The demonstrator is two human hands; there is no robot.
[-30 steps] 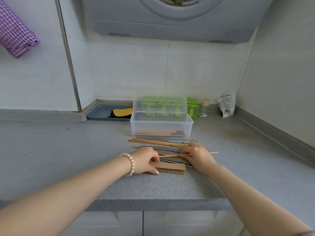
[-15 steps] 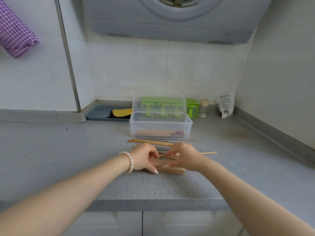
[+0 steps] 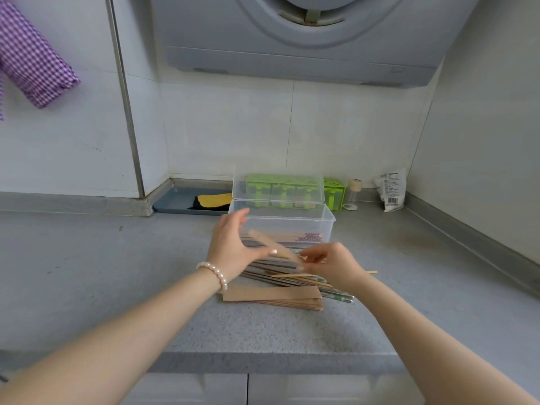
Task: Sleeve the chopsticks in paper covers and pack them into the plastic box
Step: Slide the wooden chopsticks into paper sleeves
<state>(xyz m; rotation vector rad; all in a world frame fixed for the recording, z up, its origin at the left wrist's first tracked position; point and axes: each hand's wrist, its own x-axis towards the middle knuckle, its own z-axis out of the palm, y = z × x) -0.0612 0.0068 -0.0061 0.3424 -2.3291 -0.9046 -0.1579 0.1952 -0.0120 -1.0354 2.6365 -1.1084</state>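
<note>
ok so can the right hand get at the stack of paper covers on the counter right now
Probably yes. The stack of paper covers lies uncovered on the counter, close below the right hand. But that hand is busy at the lifted paper cover, which the left hand holds.

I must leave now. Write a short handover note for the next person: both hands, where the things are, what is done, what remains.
Left hand: pinches one brown paper cover, raised above the pile.
Right hand: pinches a thin wooden chopstick at the cover's near end; not clearly inside yet.
Loose chopsticks lie on the grey counter; the stack of brown paper covers lies in front of them.
Clear plastic box: open, with some sleeved sets inside.
Left: sleeve and pack the rest.
</note>
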